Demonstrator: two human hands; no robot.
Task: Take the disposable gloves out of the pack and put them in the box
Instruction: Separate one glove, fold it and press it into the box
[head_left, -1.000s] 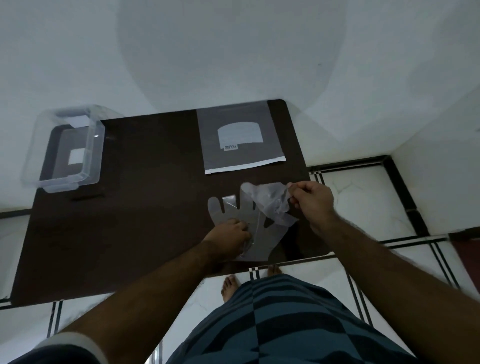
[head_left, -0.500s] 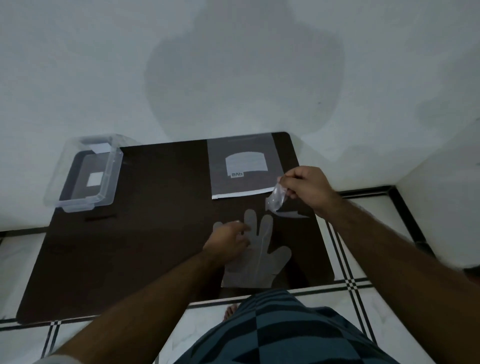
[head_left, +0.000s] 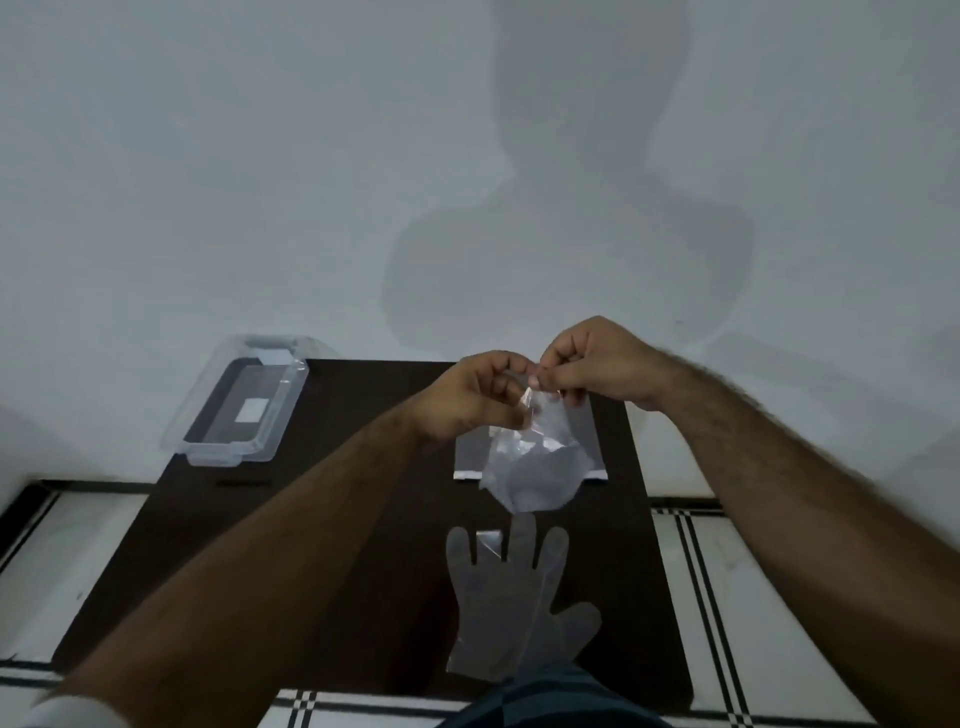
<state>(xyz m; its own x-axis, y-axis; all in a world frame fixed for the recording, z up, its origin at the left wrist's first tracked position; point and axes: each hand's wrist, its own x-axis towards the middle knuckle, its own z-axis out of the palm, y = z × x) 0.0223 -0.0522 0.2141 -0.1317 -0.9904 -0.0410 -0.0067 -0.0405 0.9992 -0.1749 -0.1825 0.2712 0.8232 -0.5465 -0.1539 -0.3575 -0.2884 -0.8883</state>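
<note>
Risk: the thin film glove (head_left: 530, 467) may tear or slip free if I pull the two pinch points apart too hard, and static could make it cling instead of dropping. Left hand (head_left: 467, 397) and right hand (head_left: 597, 364) each have their grip closed on the glove's top edge, holding it raised above the pack (head_left: 592, 441). A second glove (head_left: 506, 597) lies flat on the tabletop (head_left: 322, 493). The box (head_left: 244, 402) sits open at the far left, well apart.
</note>
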